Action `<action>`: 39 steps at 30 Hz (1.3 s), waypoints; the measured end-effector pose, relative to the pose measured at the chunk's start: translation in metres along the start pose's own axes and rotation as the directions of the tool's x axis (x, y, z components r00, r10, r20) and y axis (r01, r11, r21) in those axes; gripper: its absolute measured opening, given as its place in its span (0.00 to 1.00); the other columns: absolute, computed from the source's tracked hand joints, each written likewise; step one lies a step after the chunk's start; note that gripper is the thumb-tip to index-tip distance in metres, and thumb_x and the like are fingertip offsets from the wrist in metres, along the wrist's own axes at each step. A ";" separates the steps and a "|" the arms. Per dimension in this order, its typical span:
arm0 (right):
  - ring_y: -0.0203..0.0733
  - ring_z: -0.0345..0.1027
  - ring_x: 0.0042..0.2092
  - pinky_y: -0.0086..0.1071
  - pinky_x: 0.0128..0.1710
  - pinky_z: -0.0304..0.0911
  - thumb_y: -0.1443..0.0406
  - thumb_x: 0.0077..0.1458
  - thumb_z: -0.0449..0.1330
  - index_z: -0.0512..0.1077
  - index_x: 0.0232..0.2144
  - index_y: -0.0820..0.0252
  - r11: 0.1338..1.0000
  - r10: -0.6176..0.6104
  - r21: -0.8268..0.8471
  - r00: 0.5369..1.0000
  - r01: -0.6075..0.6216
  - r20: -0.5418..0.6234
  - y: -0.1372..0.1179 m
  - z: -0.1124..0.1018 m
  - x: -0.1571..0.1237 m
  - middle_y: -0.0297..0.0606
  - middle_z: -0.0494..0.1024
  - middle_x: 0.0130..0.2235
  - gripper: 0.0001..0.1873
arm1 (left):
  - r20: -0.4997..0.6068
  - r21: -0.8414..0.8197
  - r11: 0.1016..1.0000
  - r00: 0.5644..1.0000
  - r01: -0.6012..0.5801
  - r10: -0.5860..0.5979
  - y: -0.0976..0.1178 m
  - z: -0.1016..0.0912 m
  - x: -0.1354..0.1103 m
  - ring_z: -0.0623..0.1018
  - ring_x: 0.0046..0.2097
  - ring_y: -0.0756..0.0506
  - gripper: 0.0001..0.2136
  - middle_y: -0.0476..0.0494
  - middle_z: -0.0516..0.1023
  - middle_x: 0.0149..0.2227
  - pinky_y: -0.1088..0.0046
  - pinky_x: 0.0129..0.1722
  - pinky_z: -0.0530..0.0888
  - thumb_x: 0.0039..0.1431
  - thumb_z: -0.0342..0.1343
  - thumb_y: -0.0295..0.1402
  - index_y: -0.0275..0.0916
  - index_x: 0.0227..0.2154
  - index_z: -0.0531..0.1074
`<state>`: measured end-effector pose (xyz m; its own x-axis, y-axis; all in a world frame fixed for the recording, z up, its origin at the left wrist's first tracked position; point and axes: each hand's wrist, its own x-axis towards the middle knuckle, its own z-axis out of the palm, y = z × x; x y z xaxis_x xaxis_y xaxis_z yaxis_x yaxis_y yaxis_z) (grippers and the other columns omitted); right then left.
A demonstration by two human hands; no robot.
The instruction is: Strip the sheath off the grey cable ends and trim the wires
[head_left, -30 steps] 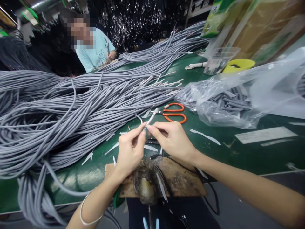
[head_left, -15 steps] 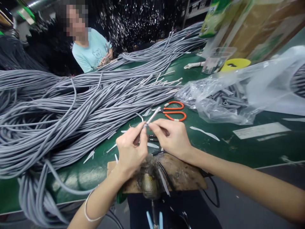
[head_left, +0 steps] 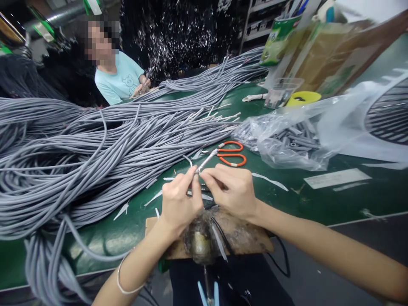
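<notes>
My left hand (head_left: 178, 203) and my right hand (head_left: 231, 189) meet over the green table (head_left: 318, 204), both pinched on the stripped end of a thin grey cable (head_left: 204, 162). The bare tip sticks out up and to the right from between my fingertips. Just below my hands a worn wooden block (head_left: 242, 238) with a dark grimy fixture sits at the table's near edge. Orange-handled scissors (head_left: 231, 153) lie just beyond my right hand.
A huge pile of grey cables (head_left: 79, 144) fills the left and far side. A clear plastic bag (head_left: 296, 140) of cut grey sleeve pieces lies right. White strips of offcut litter the table. A person in a light blue shirt (head_left: 119, 80) works at the far side.
My hands stay pinched on the cable end and have come slightly closer together. The view has shifted a little; the person opposite keeps working.
</notes>
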<state>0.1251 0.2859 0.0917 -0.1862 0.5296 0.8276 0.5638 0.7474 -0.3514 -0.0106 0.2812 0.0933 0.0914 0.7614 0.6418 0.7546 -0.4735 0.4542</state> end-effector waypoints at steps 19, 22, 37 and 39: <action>0.30 0.56 0.19 0.27 0.23 0.51 0.66 0.59 0.52 0.71 0.22 0.63 0.992 0.124 -0.007 0.991 -0.124 0.052 0.016 -0.003 0.006 0.33 0.70 0.19 0.15 | 0.171 -0.530 0.744 0.911 0.406 -0.376 0.008 -0.008 0.012 0.64 0.16 0.55 0.11 0.51 0.68 0.18 0.80 0.16 0.63 0.52 0.57 0.37 0.32 0.28 0.78; 0.30 0.56 0.19 0.27 0.23 0.51 0.67 0.58 0.53 0.72 0.22 0.63 0.993 0.114 -0.002 0.992 -0.114 0.058 0.016 -0.003 0.006 0.33 0.70 0.19 0.15 | 0.177 -0.541 0.735 0.910 0.408 -0.375 0.009 -0.007 0.011 0.64 0.16 0.56 0.11 0.51 0.68 0.17 0.80 0.15 0.62 0.51 0.57 0.36 0.32 0.28 0.78; 0.29 0.54 0.18 0.26 0.21 0.50 0.68 0.59 0.51 0.69 0.19 0.62 0.993 -0.034 0.115 0.999 0.029 0.040 -0.006 0.001 -0.001 0.30 0.65 0.16 0.17 | 0.072 -0.260 0.903 0.939 0.342 -0.335 -0.002 -0.001 0.013 0.71 0.24 0.51 0.07 0.46 0.76 0.22 0.77 0.24 0.67 0.48 0.59 0.31 0.36 0.28 0.80; 0.30 0.55 0.19 0.27 0.21 0.51 0.67 0.61 0.49 0.70 0.20 0.62 0.968 -0.216 0.135 0.976 0.211 0.021 -0.012 0.003 -0.005 0.30 0.66 0.16 0.19 | 0.126 -0.267 0.854 0.894 0.447 -0.429 -0.008 0.001 0.018 0.70 0.23 0.52 0.07 0.46 0.75 0.21 0.77 0.25 0.67 0.46 0.59 0.32 0.34 0.25 0.79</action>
<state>0.1168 0.2754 0.0908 -0.3207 0.3643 0.8743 0.3983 0.8894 -0.2245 -0.0142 0.2988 0.1005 -0.1603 0.9399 0.3015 0.5119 -0.1820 0.8395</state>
